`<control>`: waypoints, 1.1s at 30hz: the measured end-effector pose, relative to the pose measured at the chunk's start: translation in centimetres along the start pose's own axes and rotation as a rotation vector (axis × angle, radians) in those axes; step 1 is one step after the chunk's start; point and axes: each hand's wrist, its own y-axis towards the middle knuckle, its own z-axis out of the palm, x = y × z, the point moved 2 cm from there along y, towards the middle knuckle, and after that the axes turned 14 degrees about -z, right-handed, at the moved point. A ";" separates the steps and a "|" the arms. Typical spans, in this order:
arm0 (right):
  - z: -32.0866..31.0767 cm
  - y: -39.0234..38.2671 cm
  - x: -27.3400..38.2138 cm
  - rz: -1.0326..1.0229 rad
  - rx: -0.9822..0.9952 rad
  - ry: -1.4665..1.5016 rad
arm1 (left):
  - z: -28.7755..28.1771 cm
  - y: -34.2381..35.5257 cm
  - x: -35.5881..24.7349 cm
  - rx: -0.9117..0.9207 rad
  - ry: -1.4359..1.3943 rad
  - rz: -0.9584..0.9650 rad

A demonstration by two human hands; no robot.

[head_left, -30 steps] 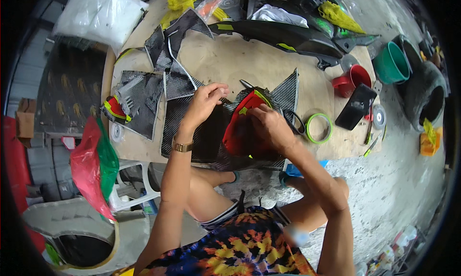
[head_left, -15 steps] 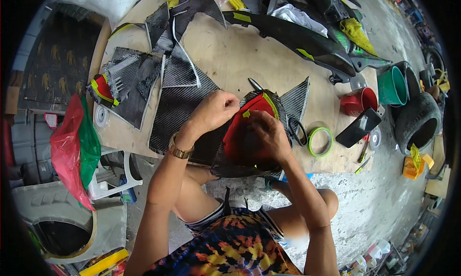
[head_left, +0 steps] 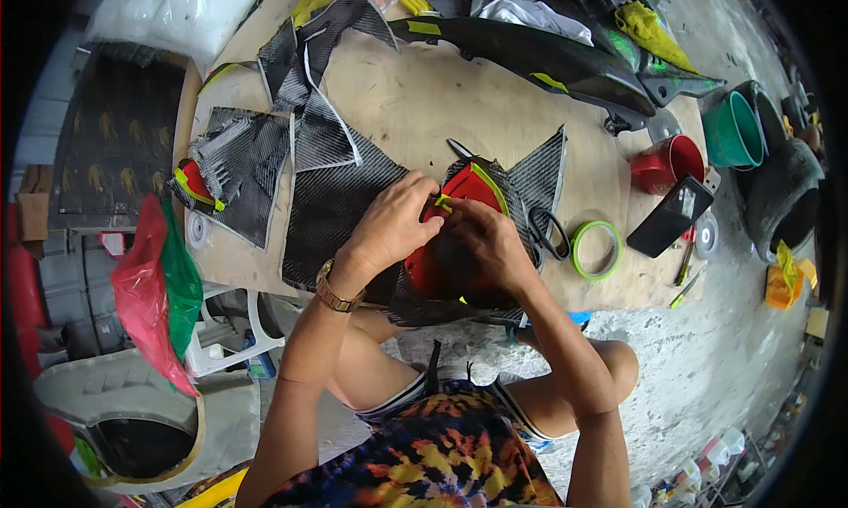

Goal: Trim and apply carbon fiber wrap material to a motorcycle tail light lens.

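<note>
Both hands (head_left: 393,221) meet over a glossy red, tapering panel (head_left: 442,265)

The panel lies on the pale wooden tabletop (head_left: 424,97), its long axis running away from the person. At its upper-left side, a small yellow-green tape strip (head_left: 443,204) sits between both sets of fingertips, neither hand clearly nearer. The left hand is loosely curled; the right hand (head_left: 490,243) has bent fingers drawn together. Whether either grips the strip, I cannot tell.

Right of the panel: one pair of black-handled scissors (head_left: 563,243), one lime-green tape roll (head_left: 579,267), one red mug (head_left: 649,174), one black phone (head_left: 658,232).
</note>
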 end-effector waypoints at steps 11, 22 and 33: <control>-0.2 0.0 0.3 0.056 -0.078 0.047 | 0.5 0.1 -0.2 -0.031 -0.022 -0.015; -0.1 1.7 1.4 0.034 -0.104 -0.166 | 0.7 0.5 0.3 -0.066 -0.055 0.034; 1.1 1.6 0.8 0.043 -0.209 -0.208 | 0.5 0.4 0.1 -0.045 -0.060 0.043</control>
